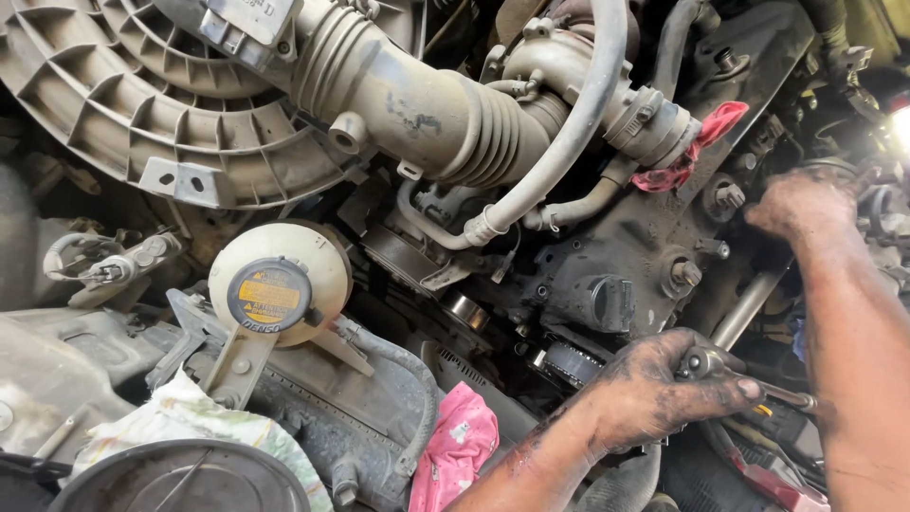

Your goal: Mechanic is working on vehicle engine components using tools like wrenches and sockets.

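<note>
Daylight, glare blown out at right edge; lower corners perhaps slightly soft

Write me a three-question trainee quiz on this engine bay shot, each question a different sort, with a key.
1. True or false: the left hand grips a metal ratchet handle.
2. Which colour is the rag lying low in the bay, near the left forearm?
A. blue
B. pink
C. black
3. Fill in: the round cream reservoir has a black and ______ cap.

Key
1. True: its greasy fingers wrap the tool's head end.
2. B. A second, red rag sits higher up, beside the ribbed intake hose.
3. Yellow.

The right hand reaches deep at the engine's far side; what it holds cannot be told.
</note>
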